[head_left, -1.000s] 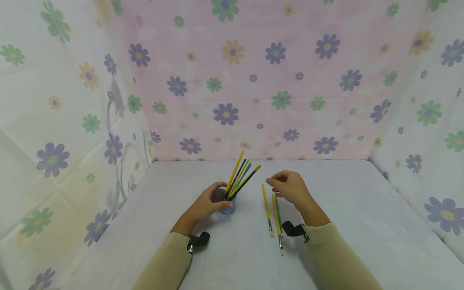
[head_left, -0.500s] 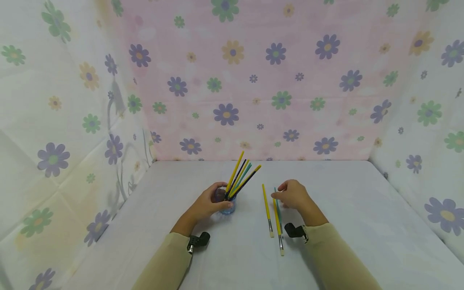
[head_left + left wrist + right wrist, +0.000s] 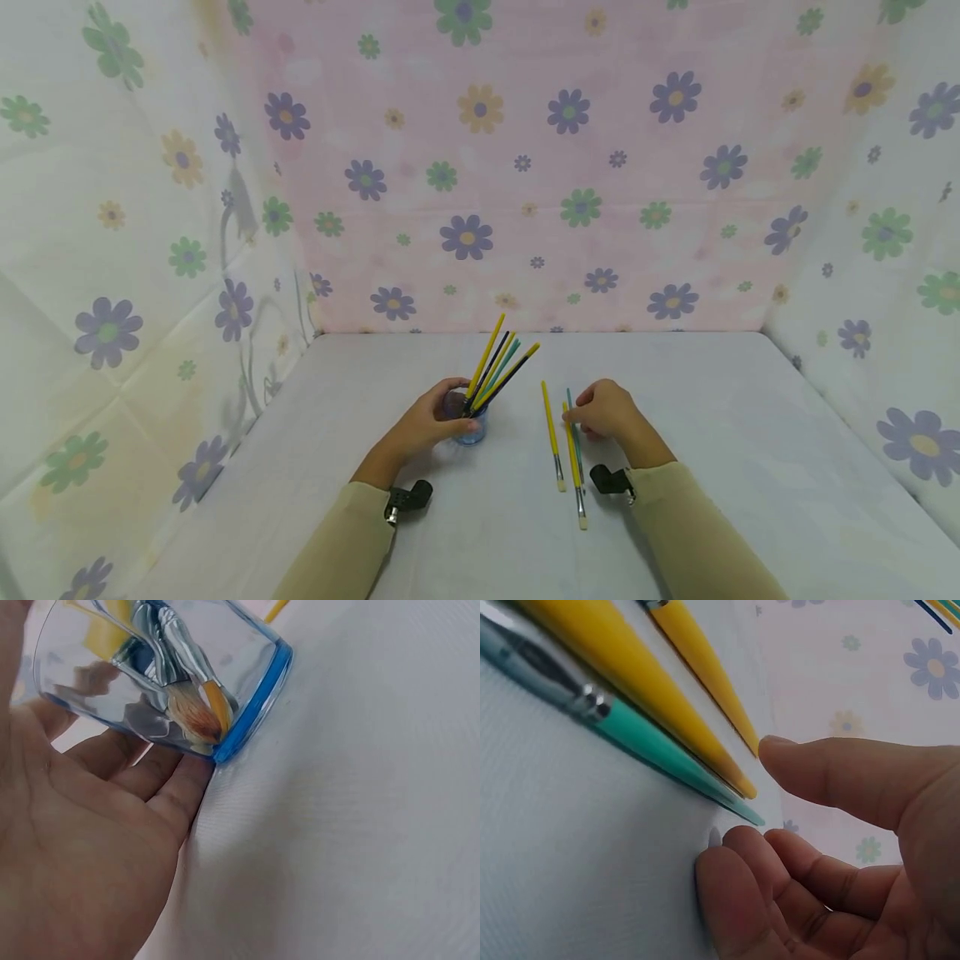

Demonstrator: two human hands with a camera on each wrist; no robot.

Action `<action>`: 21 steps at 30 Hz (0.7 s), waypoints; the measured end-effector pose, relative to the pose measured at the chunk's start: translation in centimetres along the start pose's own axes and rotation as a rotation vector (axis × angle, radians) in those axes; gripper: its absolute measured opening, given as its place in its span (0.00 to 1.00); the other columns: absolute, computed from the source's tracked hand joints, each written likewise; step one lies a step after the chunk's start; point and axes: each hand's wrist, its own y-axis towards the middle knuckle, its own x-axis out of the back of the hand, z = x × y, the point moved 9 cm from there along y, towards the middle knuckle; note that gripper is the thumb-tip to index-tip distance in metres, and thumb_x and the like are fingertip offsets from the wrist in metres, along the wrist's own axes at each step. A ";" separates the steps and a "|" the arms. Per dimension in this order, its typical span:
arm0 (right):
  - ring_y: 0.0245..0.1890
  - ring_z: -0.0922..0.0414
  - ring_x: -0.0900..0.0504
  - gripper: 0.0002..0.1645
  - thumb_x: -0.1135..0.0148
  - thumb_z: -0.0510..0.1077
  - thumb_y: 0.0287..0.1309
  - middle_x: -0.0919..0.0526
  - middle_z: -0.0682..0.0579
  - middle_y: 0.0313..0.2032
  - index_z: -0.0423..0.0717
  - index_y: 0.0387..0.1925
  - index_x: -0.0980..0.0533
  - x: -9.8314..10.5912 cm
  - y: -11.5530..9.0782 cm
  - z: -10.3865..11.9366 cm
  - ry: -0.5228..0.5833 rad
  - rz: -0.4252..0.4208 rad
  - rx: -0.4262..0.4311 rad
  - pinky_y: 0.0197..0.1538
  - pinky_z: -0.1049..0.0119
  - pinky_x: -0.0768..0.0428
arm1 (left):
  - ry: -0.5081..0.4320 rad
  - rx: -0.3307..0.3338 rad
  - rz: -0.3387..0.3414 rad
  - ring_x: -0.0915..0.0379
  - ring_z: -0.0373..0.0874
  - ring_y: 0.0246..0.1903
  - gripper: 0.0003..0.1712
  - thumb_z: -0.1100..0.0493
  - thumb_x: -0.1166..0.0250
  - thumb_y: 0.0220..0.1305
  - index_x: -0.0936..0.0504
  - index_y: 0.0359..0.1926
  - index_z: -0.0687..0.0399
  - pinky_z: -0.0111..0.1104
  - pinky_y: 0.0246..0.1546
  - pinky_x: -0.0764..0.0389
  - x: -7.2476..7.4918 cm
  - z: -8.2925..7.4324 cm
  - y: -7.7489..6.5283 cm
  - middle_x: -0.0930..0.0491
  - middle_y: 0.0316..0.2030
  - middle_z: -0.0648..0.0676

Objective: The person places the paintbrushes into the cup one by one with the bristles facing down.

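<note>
Nearest: sleeves (image 3: 693,533), black wrist cam (image 3: 408,497) on each arm.

Next: 3 loose brushes on white table (image 3: 495,542), approx. parallel, bristle ends twd person, handle tips away. Mid yellow brush (image 3: 574,458) reaches nearest; teal brush (image 3: 652,754) runs along its R side, L yellow brush (image 3: 705,667) slightly apart on its L. Contact btwn teal & mid yellow: can't tell.

R hand (image 3: 606,410): at handle ends of the teal/mid yellow pair, from R side. Thumb & fingers apart, fingers part bent, no grip obs. R wrist view: teal tip points into gap btwn thumb & fingers; thumb tip close to L yellow tip, contact unclear.

Key relation (judgement): teal's long axis runs near-far, slight slant, so R fingers meet it crosswise at its far, handle end. R hand clearly the nearer; from L hand, teal lies well apart, to R.

L hand (image 3: 426,423): clasped round clear cup (image 3: 259,705), blue base; thumb on near side. Cup tilt: can't judge. Brush heads visible thru wall; standing brushes (image 3: 506,377) lean R, handles up & away: yellow, black, teal.

Far: floral backdrop (image 3: 510,200) behind table's far edge.
</note>
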 end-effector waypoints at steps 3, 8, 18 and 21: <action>0.24 0.55 0.23 0.25 0.25 0.49 0.45 0.20 0.47 0.29 0.43 0.41 0.27 -0.1 -0.1 0.0 -0.013 0.002 -0.001 0.25 0.67 0.23 | -0.017 0.004 0.011 0.26 0.45 0.52 0.35 0.46 0.30 0.55 0.35 0.63 0.31 0.45 0.59 0.31 0.1 0.1 -0.2 0.22 0.52 0.50; 0.24 0.55 0.22 0.27 0.24 0.49 0.43 0.20 0.47 0.29 0.42 0.41 0.27 -0.3 -0.3 0.1 -0.048 0.012 0.005 0.25 0.67 0.23 | -0.068 -0.018 0.046 0.30 0.46 0.58 0.36 0.52 0.32 0.59 0.37 0.66 0.32 0.41 0.58 0.28 0.0 0.2 -0.3 0.28 0.60 0.49; 0.24 0.54 0.20 0.21 0.26 0.43 0.44 0.20 0.46 0.28 0.41 0.39 0.26 -0.2 -0.5 0.3 -0.080 0.020 0.010 0.25 0.66 0.22 | -0.094 -0.039 0.056 0.30 0.45 0.61 0.37 0.52 0.30 0.56 0.35 0.65 0.35 0.40 0.58 0.27 0.1 0.2 0.0 0.29 0.62 0.47; 0.24 0.54 0.20 0.19 0.27 0.43 0.45 0.20 0.46 0.28 0.41 0.38 0.26 0.0 -0.8 0.6 -0.097 0.015 0.013 0.25 0.66 0.23 | -0.116 -0.032 0.053 0.29 0.46 0.60 0.37 0.53 0.29 0.55 0.34 0.64 0.37 0.40 0.57 0.26 0.1 0.2 0.0 0.27 0.60 0.49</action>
